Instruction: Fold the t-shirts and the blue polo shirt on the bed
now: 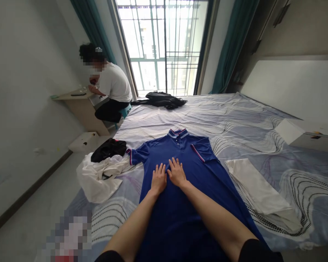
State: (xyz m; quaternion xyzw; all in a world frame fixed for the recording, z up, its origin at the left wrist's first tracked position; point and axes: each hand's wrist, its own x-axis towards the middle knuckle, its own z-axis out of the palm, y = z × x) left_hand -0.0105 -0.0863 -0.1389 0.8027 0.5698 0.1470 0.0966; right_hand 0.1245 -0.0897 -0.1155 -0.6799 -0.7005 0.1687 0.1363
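Observation:
A blue polo shirt [164,218] lies spread out on the bed, its collar toward the window and its front facing up. Red and white stripes edge the collar and both short sleeves. My left hand [159,179] rests flat on the chest of the shirt, fingers stretched out. Just to its right, my right hand [176,173] also lies flat on the cloth with its fingers spread. Neither hand grips anything. The sleeve on the right is folded inward over the shirt's side, while the left one points outward.
Folded cream trousers [262,189] lie right of the shirt. Crumpled white cloth [95,182] and a black garment [109,150] are at left. Black clothing [164,99] lies at the patterned bed's [235,120] far edge. A white box [308,133] stands right. A person [114,82] sits at a small desk [76,95].

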